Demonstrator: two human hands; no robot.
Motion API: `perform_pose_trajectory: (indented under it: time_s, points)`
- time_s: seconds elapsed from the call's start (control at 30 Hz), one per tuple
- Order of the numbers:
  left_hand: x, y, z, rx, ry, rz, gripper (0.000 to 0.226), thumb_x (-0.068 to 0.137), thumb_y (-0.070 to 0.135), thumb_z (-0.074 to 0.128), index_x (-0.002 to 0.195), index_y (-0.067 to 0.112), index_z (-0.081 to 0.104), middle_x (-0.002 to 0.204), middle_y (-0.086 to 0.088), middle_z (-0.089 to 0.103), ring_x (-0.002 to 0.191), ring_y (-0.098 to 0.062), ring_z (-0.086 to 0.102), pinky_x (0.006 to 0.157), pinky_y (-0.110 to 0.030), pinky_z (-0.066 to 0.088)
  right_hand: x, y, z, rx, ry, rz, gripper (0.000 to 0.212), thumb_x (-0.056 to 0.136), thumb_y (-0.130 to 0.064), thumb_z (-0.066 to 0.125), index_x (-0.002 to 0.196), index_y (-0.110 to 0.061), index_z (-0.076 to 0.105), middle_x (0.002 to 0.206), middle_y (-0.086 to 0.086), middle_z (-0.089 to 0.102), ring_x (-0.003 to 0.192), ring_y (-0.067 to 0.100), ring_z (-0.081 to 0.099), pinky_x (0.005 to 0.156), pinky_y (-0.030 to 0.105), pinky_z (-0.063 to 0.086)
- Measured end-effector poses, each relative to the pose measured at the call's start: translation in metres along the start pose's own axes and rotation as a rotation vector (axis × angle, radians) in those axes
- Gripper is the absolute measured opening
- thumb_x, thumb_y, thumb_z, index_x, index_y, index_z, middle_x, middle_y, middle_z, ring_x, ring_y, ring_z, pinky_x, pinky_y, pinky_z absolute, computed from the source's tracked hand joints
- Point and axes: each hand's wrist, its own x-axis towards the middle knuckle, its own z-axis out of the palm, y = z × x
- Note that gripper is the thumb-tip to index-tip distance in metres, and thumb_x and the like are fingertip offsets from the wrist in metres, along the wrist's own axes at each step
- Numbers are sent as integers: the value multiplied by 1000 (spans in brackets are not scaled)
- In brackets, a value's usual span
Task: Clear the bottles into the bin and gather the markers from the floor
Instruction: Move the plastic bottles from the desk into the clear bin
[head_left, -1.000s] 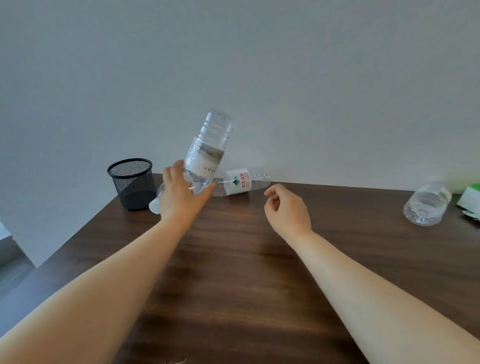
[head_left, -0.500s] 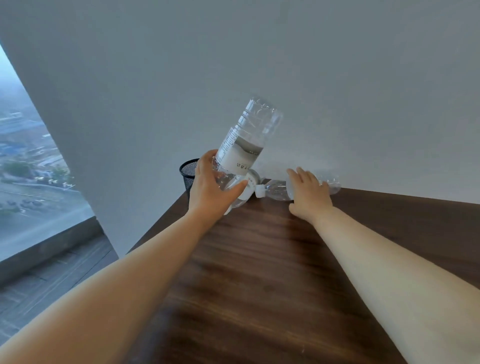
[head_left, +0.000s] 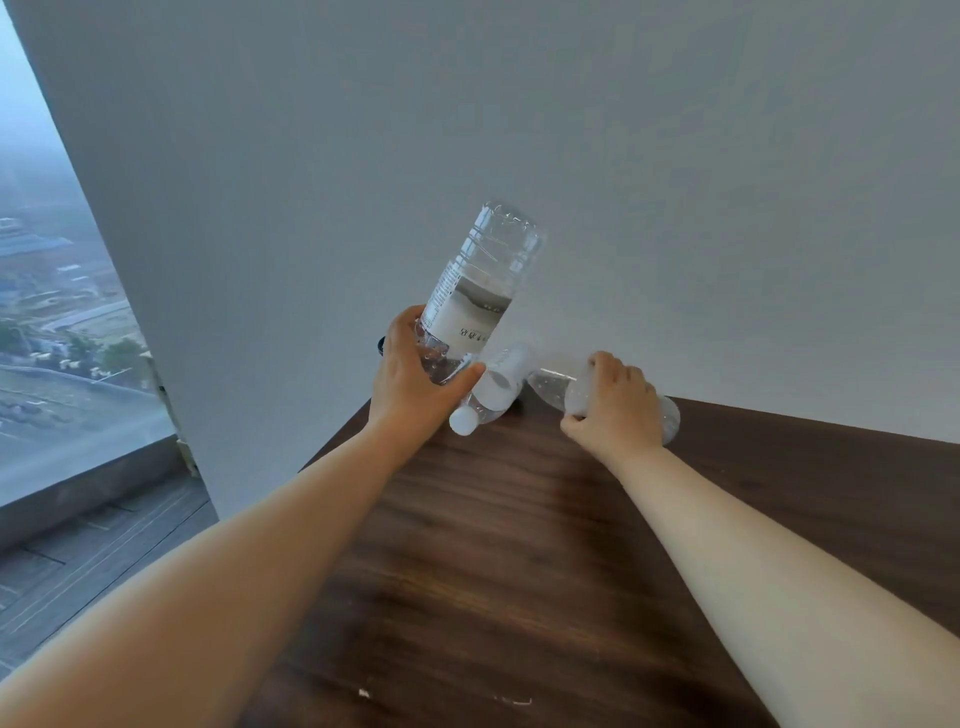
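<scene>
at the desk (head_left: 519, 519) corner, both hands clamp bottles: left hand (head_left: 415, 384) grips the tilted bottle (head_left: 480, 291), right hand (head_left: 615, 410) the lying bottle (head_left: 550, 384); i should lift it clear before turning.

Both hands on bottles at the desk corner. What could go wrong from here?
1. The left hand grips the upside-down bottle only at its neck end, with most of the body sticking up, so it could tip or slip.
2. The right hand is closed over the lying bottle, whose cap end sits close against the left hand's bottle; lifting it may knock that one.
3. Both are near the desk corner, so a dropped bottle could roll off.
</scene>
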Motion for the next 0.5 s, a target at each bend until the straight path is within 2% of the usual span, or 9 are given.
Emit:
perform_pose_trajectory:
  time_s: [0.07, 0.17, 0.23, 0.3, 0.4, 0.5]
  points:
    - [-2, 2, -14, -19, 40, 3, 75, 71, 32, 78, 131, 26, 32, 97, 27, 47, 85, 10, 54, 74, -15, 44, -6, -19, -17, 170, 183, 22, 64, 71, -28, 68, 126, -9, 43, 121, 13, 53, 111, 33, 51, 89, 41, 45]
    - [-8, 1, -44, -18, 112, 4, 74, 73, 35, 77, 131, 22, 33, 96, 31, 43, 90, -4, 59, 76, -22, 48, -17, -58, -34, 408, 274, -58, 72, 72, -29, 72, 134, -10, 39, 131, 11, 46, 120, 29, 44, 98, 37, 41]
    - [-14, -4, -71, -15, 171, 3, 74, 73, 37, 76, 130, 20, 34, 101, 23, 48, 93, -11, 61, 75, -26, 51, -23, -89, -39, 607, 251, -89, 75, 74, -31, 74, 136, -11, 36, 136, 8, 43, 124, 25, 41, 99, 28, 35]
    - [-19, -12, -104, -6, 236, -12, 73, 74, 37, 75, 131, 18, 32, 110, 10, 50, 92, -12, 61, 73, -31, 53, -28, -126, -39, 812, 196, -63, 78, 76, -35, 73, 138, -11, 32, 140, 5, 42, 129, 22, 40, 102, 27, 34]
    - [-28, -32, -159, 33, 335, -31, 72, 75, 36, 74, 131, 15, 32, 113, 3, 52, 90, -14, 61, 67, -17, 45, -33, -184, -31, 991, 92, -36, 78, 77, -39, 73, 137, -12, 32, 139, 6, 45, 127, 23, 45, 105, 40, 40]
    - [-44, -57, -212, 97, 375, -77, 73, 75, 38, 73, 131, 16, 32, 113, 2, 53, 89, -14, 60, 64, -12, 40, -43, -241, -19, 1055, -47, -97, 76, 77, -34, 74, 136, -12, 33, 139, 6, 45, 127, 22, 46, 105, 34, 41]
